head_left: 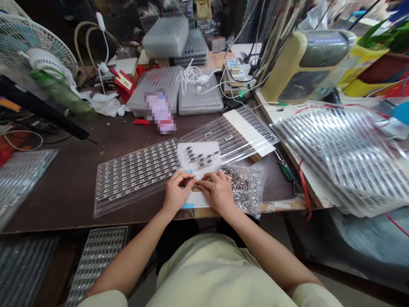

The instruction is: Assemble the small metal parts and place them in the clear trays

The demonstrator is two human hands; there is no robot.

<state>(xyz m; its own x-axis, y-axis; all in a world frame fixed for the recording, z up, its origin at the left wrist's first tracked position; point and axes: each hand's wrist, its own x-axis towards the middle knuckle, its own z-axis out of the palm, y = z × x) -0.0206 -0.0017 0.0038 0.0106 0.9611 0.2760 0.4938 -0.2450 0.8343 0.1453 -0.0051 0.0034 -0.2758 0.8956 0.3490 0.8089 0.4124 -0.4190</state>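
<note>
My left hand (178,192) pinches a small black-and-silver connector (191,179) near the table's front edge. My right hand (217,190) is closed with its fingertips against the connector's right end; whether it also grips a smaller part is hidden. Beyond the hands, several similar loose connectors (200,159) lie on a white sheet (215,149). Left of them, rows of connectors fill a clear plastic tray (104,209). A clear bag of small shiny metal parts (246,187) lies beside my right hand.
Behind the sheet, a ribbed clear tray (251,117) holds a white strip (249,132) and a few connectors. A green-handled screwdriver (285,168) lies to the right. More trays (348,157) are piled at far right. Tray stacks (200,100), cables and a fan (41,55) stand behind.
</note>
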